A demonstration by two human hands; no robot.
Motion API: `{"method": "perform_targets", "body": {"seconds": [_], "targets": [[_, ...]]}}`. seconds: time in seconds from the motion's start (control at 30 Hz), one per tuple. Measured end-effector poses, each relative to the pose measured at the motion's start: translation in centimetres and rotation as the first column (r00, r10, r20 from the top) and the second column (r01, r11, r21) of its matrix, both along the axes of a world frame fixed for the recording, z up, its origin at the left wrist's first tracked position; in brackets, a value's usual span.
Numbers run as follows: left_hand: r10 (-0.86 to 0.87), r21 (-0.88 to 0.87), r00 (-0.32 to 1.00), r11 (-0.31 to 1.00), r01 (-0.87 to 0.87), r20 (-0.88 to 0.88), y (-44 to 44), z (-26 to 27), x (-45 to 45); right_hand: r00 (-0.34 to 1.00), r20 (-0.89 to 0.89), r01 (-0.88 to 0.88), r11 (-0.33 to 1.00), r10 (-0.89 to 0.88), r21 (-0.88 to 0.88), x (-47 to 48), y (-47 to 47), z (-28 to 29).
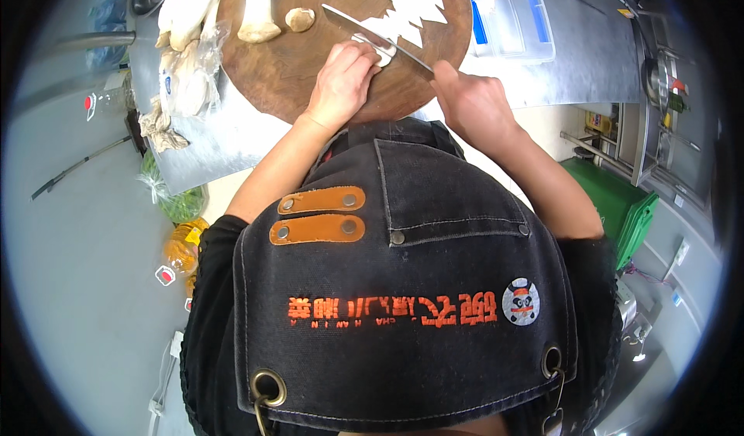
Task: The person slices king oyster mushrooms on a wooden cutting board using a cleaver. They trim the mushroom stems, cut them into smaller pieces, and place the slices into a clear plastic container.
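Note:
My left hand [346, 78] presses a piece of white mushroom [384, 56] against the round wooden chopping board [273, 81], its fingers curled close to the blade. In my right hand [474, 96] is the handle of a kitchen knife [360, 29], whose blade slants up to the left across the mushroom piece. Beyond the blade lie several thin white mushroom slices [407, 9], many cut to diamond shapes. A whole king oyster mushroom [257, 9] and a small brownish mushroom end [300, 20] rest on the board's left side.
Left of the board, more king oyster mushrooms [189, 11] lie partly in a clear plastic bag [192, 84], with a crumpled cloth [161, 128] nearby. A clear plastic container [511, 23] holding white pieces stands at right. A green bin [610, 203] is below the steel table [593, 70].

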State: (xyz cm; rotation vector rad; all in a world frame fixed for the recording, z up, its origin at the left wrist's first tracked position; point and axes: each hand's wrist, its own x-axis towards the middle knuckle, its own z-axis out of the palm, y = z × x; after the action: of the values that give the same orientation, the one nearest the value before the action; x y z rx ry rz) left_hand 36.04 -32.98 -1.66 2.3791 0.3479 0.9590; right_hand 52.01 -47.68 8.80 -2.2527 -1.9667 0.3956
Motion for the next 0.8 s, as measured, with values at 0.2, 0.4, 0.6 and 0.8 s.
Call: {"method": "perform_targets", "body": {"seconds": [0.2, 0.4, 0.6, 0.8], "targets": [[0.004, 0.002, 1.000, 1.000, -0.004, -0.005, 0.0, -0.1, 0.0, 0.999, 0.031, -0.030, 0.999, 0.031, -0.025, 0.0, 0.3, 0.3], [0.017, -0.002, 1.000, 1.000, -0.017, 0.008, -0.1, 0.0, -0.1, 0.999, 0.010, -0.031, 0.997, 0.031, -0.073, -0.2, 0.1, 1.1], [0.012, 0.007, 0.999, 1.000, -0.011, -0.040, -0.2, 0.2, -0.6, 0.998, 0.039, -0.054, 0.998, 0.056, -0.043, -0.3, 0.2, -0.2], [0.018, 0.033, 0.999, 0.999, -0.016, -0.036, 0.0, -0.1, -0.7, 0.999, -0.031, -0.041, 0.998, 0.042, 0.042, -0.2, -0.7, 0.4]]}}
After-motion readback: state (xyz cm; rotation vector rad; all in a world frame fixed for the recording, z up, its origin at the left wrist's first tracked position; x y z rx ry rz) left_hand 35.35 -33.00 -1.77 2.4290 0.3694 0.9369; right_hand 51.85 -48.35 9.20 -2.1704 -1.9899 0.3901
